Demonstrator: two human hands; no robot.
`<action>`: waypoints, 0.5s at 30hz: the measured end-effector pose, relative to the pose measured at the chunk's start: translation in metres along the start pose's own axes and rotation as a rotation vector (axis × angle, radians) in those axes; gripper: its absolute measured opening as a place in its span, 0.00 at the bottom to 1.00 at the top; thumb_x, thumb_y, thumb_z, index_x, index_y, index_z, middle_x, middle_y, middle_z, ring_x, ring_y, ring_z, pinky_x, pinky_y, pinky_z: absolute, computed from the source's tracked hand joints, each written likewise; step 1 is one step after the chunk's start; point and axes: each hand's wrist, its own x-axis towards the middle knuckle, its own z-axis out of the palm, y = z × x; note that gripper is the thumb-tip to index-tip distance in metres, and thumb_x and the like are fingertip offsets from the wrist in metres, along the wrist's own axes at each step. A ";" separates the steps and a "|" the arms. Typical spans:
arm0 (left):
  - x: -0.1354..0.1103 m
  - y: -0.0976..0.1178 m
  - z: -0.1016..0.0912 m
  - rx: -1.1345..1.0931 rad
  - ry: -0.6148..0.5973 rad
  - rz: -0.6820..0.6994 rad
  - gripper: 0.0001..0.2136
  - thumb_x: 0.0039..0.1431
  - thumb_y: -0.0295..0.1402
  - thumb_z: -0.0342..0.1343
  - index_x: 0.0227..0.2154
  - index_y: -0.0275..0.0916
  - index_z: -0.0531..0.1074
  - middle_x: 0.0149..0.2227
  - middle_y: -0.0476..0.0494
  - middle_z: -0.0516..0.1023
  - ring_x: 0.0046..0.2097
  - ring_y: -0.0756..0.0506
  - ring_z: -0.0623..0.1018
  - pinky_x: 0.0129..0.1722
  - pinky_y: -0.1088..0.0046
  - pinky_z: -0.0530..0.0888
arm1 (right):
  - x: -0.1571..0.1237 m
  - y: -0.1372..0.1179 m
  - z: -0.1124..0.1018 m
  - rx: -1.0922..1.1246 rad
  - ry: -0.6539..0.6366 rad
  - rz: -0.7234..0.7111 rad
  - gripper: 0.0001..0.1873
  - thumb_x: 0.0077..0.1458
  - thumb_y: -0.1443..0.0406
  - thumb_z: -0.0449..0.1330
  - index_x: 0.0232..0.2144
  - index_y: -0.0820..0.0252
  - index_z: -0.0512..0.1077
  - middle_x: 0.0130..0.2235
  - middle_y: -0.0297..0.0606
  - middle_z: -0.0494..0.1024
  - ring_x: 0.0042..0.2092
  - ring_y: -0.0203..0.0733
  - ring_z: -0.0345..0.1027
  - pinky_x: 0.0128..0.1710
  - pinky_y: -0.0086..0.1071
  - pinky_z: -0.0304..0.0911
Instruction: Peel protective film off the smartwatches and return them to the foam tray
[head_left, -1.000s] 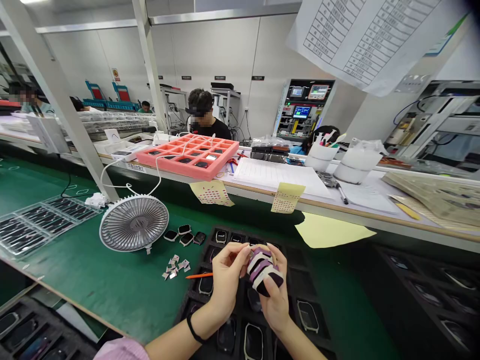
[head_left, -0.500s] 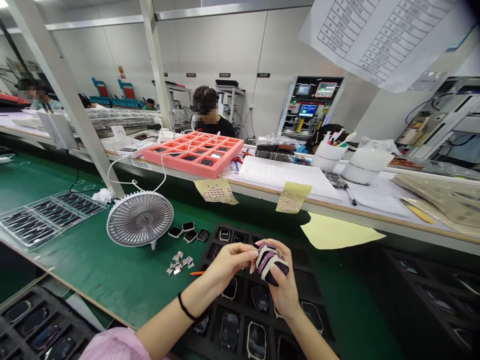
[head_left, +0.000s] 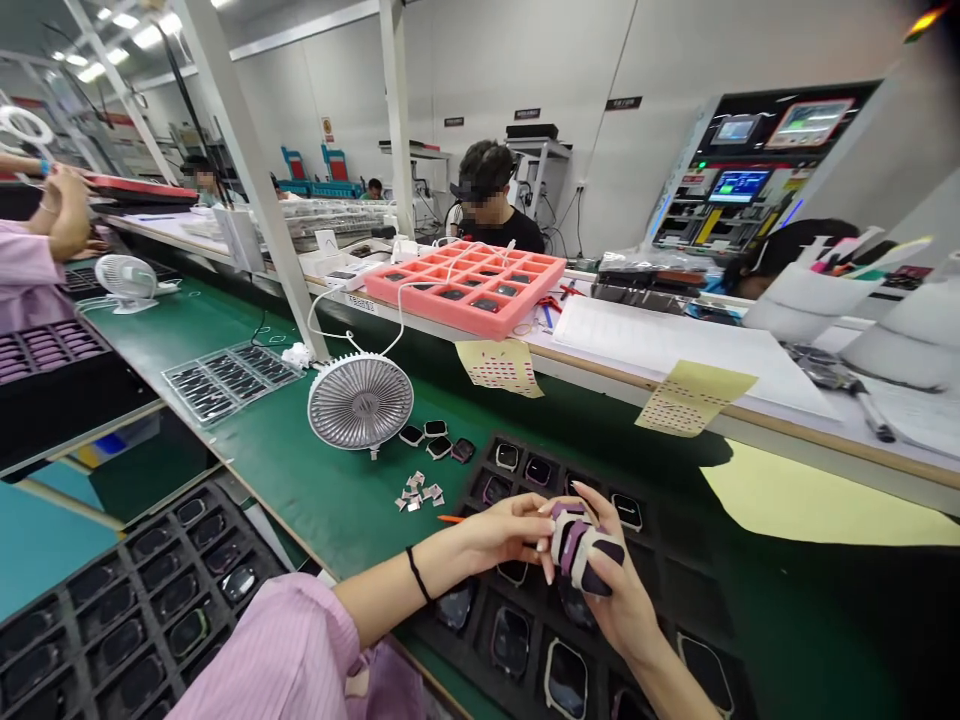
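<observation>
Looking more to the left now, but still gripping the little purple-and-white stack point(head_left: 571, 545) in the right fingers point(head_left: 609, 570), and touching its side with the left fingers point(head_left: 529, 523); can't tell if pinching anything. Probably still the same job, above the black tray point(head_left: 664, 520) under the fingers.

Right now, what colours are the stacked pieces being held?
The stacked pieces are purple and off-white with dark areas, best seen in the head view.

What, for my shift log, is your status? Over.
Right hand holds stacked watch cases. Left hand at the stack's side. Black tray below; fan off left, not in the way.
</observation>
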 end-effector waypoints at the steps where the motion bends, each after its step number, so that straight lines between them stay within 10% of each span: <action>1: -0.001 -0.002 -0.004 0.015 0.022 -0.020 0.22 0.35 0.40 0.70 0.27 0.37 0.63 0.21 0.56 0.68 0.21 0.54 0.70 0.26 0.75 0.69 | 0.000 0.002 0.002 -0.009 -0.012 0.010 0.33 0.38 0.54 0.68 0.49 0.49 0.68 0.44 0.41 0.71 0.40 0.49 0.66 0.37 0.39 0.63; 6: -0.014 0.009 -0.027 0.297 0.172 -0.056 0.22 0.35 0.45 0.68 0.26 0.36 0.65 0.21 0.53 0.69 0.23 0.54 0.67 0.24 0.78 0.61 | 0.002 0.011 0.013 -0.042 -0.092 0.022 0.36 0.44 0.56 0.66 0.56 0.46 0.62 0.45 0.39 0.71 0.39 0.45 0.67 0.37 0.36 0.64; 11: -0.048 0.043 -0.061 1.272 0.701 0.253 0.13 0.56 0.43 0.55 0.26 0.37 0.71 0.30 0.45 0.74 0.34 0.47 0.73 0.34 0.74 0.65 | 0.007 0.001 0.017 0.070 -0.088 0.051 0.39 0.49 0.58 0.63 0.61 0.40 0.51 0.47 0.40 0.71 0.32 0.42 0.68 0.28 0.35 0.63; 15: -0.071 0.042 -0.084 1.738 0.753 -0.014 0.08 0.59 0.36 0.53 0.31 0.38 0.74 0.36 0.44 0.75 0.36 0.46 0.75 0.32 0.75 0.66 | 0.009 -0.007 0.018 0.147 -0.068 0.079 0.37 0.51 0.58 0.62 0.61 0.41 0.52 0.46 0.40 0.73 0.30 0.40 0.66 0.29 0.36 0.63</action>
